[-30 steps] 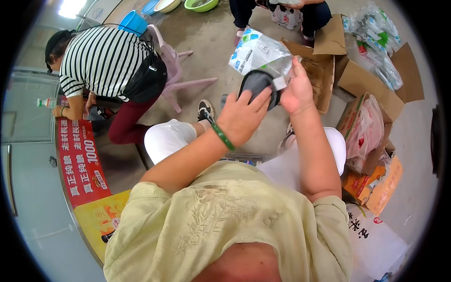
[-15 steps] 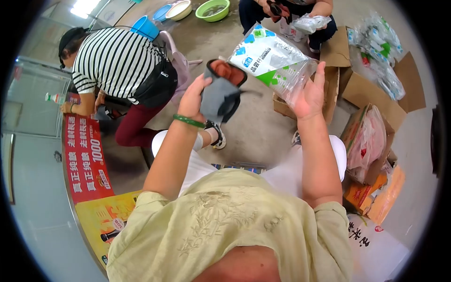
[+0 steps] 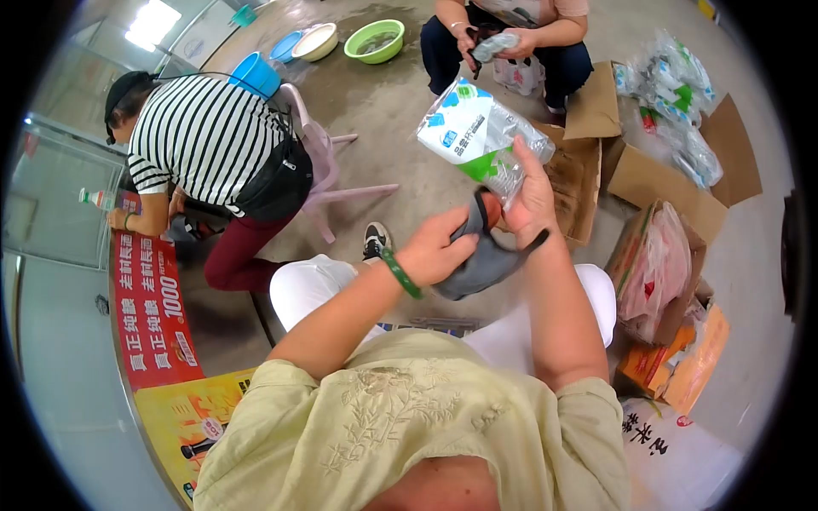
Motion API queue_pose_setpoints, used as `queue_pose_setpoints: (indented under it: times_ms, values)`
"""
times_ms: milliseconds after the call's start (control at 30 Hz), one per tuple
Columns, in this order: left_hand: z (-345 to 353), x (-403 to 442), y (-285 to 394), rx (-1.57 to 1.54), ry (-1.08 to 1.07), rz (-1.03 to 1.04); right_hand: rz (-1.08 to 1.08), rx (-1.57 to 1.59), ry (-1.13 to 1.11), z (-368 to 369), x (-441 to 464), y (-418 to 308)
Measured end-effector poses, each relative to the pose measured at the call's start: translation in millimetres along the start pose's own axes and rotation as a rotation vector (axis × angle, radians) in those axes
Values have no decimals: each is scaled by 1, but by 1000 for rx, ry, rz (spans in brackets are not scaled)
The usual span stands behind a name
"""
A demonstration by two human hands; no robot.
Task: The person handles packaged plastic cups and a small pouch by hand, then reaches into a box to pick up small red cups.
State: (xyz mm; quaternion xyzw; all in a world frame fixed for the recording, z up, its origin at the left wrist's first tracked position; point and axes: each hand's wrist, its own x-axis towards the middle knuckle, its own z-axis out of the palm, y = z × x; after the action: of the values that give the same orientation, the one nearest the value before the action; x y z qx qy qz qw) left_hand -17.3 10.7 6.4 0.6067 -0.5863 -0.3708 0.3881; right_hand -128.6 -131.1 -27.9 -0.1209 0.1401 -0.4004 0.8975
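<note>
My left hand (image 3: 434, 249), with a green bangle at the wrist, grips a grey cloth item (image 3: 479, 262) that has a dark edge and a reddish inside. My right hand (image 3: 532, 192) holds a clear plastic package (image 3: 477, 132) with a white, blue and green label. The package tilts up and to the left from my right palm, its lower end between thumb and fingers. The grey item lies just below the package, against my right hand and wrist. Part of its dark edge crosses my right forearm.
A person in a striped shirt (image 3: 217, 128) leans over at the left beside a pink chair (image 3: 315, 153). Another person's hands (image 3: 511, 43) hold something at the top. Open cardboard boxes (image 3: 618, 247) and plastic packages (image 3: 673, 94) are at the right. Basins (image 3: 375, 43) stand at the upper left.
My left hand has brought the grey item rightward, against my right hand. The package has moved down and left with my right hand since the last half second.
</note>
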Motion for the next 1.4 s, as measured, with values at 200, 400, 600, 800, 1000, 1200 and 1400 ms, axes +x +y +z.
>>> queue_pose_setpoints:
  times_ms: [200, 400, 600, 800, 1000, 1200, 1400]
  values:
    - [-67, -17, -17, -392, 224, -316, 33, 234, -155, -5, -7, -18]
    - [-119, -8, 48, -736, 308, 0, 151, 112, -233, -9, -11, -2]
    - [-68, 1, 32, -131, 118, 183, 170, 39, -160, -15, -10, 2]
    - [-61, -42, 4, 274, 27, 205, 16, -247, -35, -12, -14, -8]
    - [-95, -48, -34, -284, 258, -178, -262, -881, -195, 10, -24, 6]
    - [-138, -21, -32, -840, 119, -125, -39, -771, -312, 16, -32, 8]
    - [-110, -5, -9, -422, -99, -224, 16, -838, -341, 7, -25, 2]
